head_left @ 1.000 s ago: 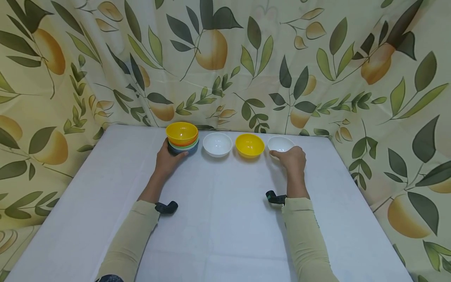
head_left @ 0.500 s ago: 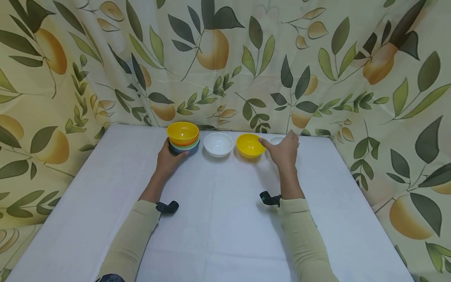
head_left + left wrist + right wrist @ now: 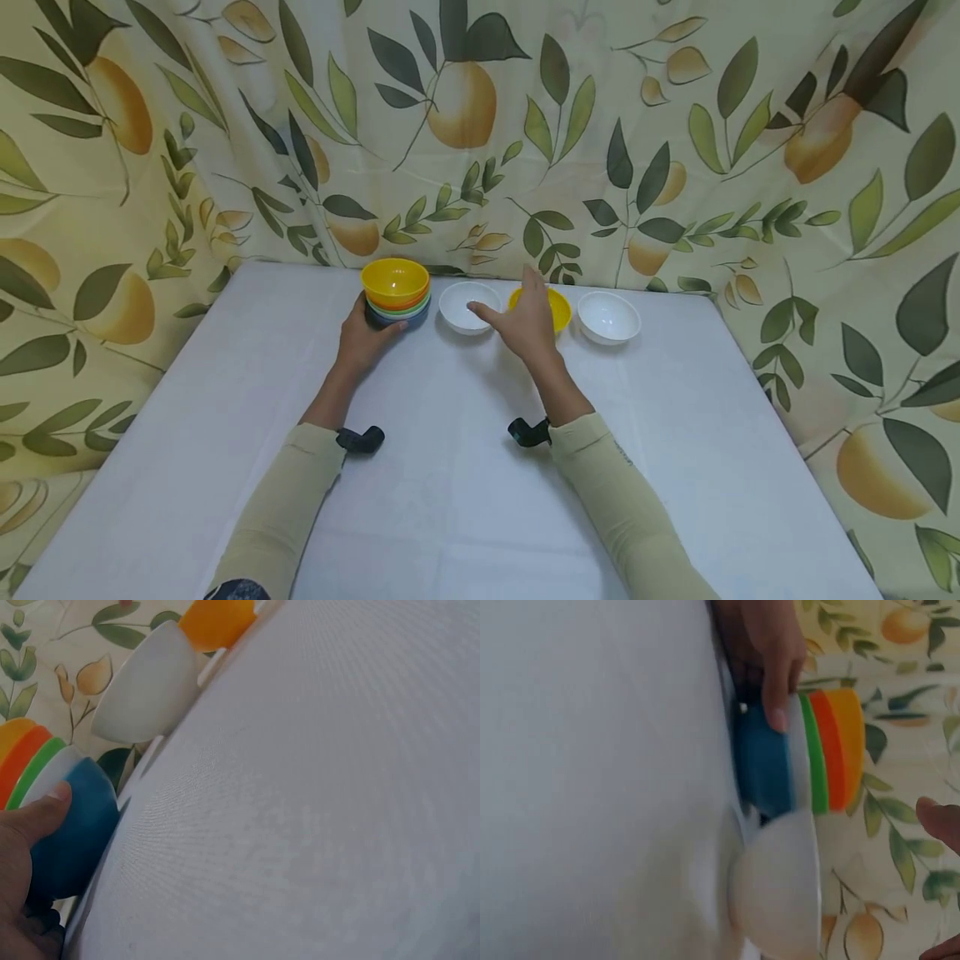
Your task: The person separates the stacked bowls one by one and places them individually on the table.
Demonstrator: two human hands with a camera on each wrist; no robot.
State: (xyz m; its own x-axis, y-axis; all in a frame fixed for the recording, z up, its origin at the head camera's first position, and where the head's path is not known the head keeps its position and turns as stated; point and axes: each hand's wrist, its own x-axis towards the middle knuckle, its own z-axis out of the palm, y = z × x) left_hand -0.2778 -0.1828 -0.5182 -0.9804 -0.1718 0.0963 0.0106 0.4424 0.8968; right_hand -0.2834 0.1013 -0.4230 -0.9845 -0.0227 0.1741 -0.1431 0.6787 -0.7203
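Observation:
At the back left of the table my left hand (image 3: 362, 337) grips a stack of nested bowls (image 3: 395, 283). Its thumb presses the blue bottom bowl (image 3: 82, 825), while white, green, orange and yellow bowls sit above that one. My right hand (image 3: 528, 325) is over the single yellow bowl (image 3: 561, 310) and partly hides it. Thumb and fingers there are spread apart, holding nothing. The thumb points across the rim of a white bowl (image 3: 461, 312), which stands between the stack and the yellow bowl.
Another white bowl (image 3: 609, 318) stands at the right end of the row. All of the bowls are near the back edge of the white-covered table (image 3: 450, 467). Behind it hangs a curtain (image 3: 465, 192) printed with fruit and leaves.
My right hand has let go of the rightmost white bowl and moved left past the yellow bowl toward the other white bowl. My left hand stays on the stack.

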